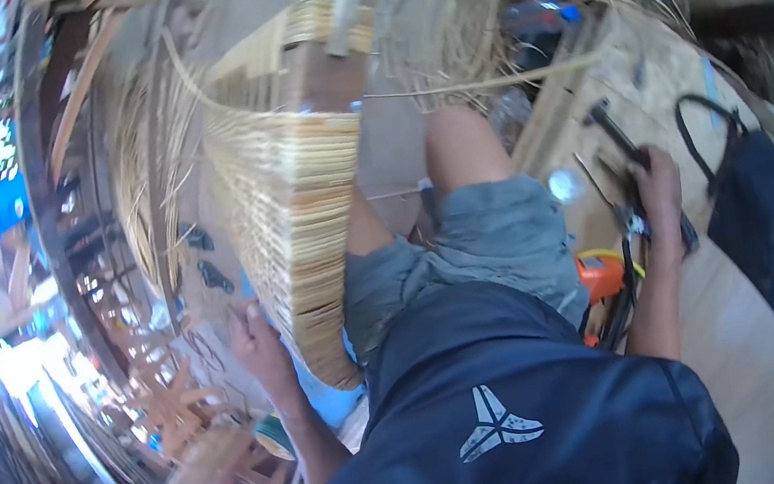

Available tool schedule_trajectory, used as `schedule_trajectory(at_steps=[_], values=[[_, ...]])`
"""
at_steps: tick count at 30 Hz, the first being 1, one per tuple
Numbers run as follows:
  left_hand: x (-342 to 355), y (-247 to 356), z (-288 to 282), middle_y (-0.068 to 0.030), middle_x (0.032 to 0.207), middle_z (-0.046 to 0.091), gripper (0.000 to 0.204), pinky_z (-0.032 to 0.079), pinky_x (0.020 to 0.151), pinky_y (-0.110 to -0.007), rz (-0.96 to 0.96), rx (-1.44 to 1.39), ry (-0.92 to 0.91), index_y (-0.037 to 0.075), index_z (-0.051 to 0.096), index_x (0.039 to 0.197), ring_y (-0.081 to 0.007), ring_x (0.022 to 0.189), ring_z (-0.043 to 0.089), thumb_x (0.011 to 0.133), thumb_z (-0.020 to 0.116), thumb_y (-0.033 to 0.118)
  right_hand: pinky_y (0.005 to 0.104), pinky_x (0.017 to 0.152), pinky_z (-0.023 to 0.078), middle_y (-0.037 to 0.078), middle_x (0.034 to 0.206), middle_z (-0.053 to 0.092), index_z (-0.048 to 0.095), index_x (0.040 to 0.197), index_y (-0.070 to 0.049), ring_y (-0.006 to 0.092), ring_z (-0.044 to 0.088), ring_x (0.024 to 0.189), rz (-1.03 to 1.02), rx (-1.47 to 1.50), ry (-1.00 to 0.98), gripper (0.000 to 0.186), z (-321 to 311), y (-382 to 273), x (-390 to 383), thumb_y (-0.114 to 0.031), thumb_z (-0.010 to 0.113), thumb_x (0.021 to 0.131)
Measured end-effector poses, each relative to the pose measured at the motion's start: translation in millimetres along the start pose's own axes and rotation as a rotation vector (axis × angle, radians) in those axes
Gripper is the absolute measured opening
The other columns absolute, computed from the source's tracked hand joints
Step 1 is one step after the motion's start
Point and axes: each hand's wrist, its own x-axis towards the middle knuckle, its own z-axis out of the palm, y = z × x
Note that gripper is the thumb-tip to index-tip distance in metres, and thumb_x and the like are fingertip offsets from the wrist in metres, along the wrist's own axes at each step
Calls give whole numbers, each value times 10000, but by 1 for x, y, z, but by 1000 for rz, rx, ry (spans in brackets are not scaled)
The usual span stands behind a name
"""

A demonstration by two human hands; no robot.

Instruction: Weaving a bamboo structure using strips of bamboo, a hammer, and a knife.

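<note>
Left of centre stands the woven panel (318, 222); whether the left hand (262, 346) grips it, I cannot tell. At right, the right hand (658, 184) grasps a hammer (619, 136); lifted carelessly, it could snag the pale strand (542, 72).

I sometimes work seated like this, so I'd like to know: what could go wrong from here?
1. The right hand is around the hammer; a careless swing might strike the bare knee.
2. The left hand is beside the woven piece, so hammering there might catch its fingers.
3. A long loose strand juts toward the tool side and might snag.
</note>
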Motion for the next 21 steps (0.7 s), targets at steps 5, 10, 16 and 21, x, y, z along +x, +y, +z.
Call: schedule_trajectory(at_steps=[5,10,16,21], values=[[7,-32,13,-84,774,540,321,446,633,-321,488,139,-21,68,563,1150,-197,704,550,855,615,182,402,819,442,196,974,599,600,1012,-1,351,574,908,-74,134,-47,242,4,9,7,-116,617,800],[-1,15,6,-122,864,551,501,468,695,-360,472,394,-74,65,576,1113,-280,777,568,667,771,185,355,834,446,189,977,586,588,1037,-3,319,585,934,-205,419,-28,233,-28,-7,20,-101,584,825],[5,8,-1,-113,847,542,471,463,676,-360,424,322,-91,61,580,1092,-263,747,555,671,760,170,337,853,439,178,998,602,585,1092,-14,290,587,939,-257,270,-172,286,20,-7,13,-98,580,819],[19,-5,-9,-107,849,539,425,458,676,-337,393,260,-156,57,580,1101,-241,762,548,709,720,149,288,801,449,85,920,624,585,1105,3,161,577,874,-226,474,-77,292,0,-10,-2,-71,599,823]])
